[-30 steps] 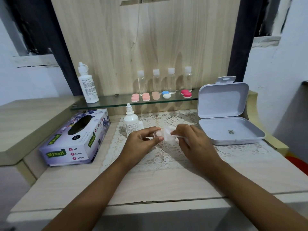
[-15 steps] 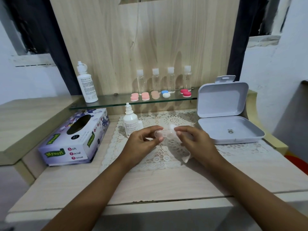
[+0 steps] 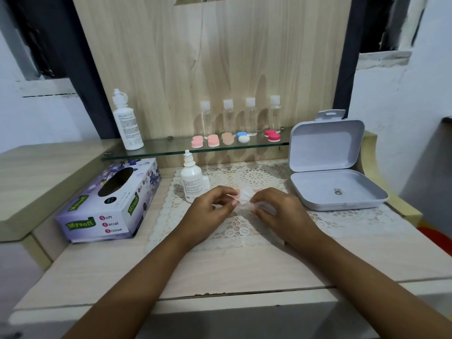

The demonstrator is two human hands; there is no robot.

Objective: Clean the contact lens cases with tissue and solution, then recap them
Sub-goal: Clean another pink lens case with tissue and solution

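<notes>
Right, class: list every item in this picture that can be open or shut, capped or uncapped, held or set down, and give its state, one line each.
White storage box: lid open, upright.
Dropper bottle: standing, cap off.
Large solution bottle: standing on shelf, capped.
Four clear bottles: capped, upright.
Lens cases on shelf: capped.
Tissue: pinched between both hands.
Left hand: gripping.
Right hand: gripping.
</notes>
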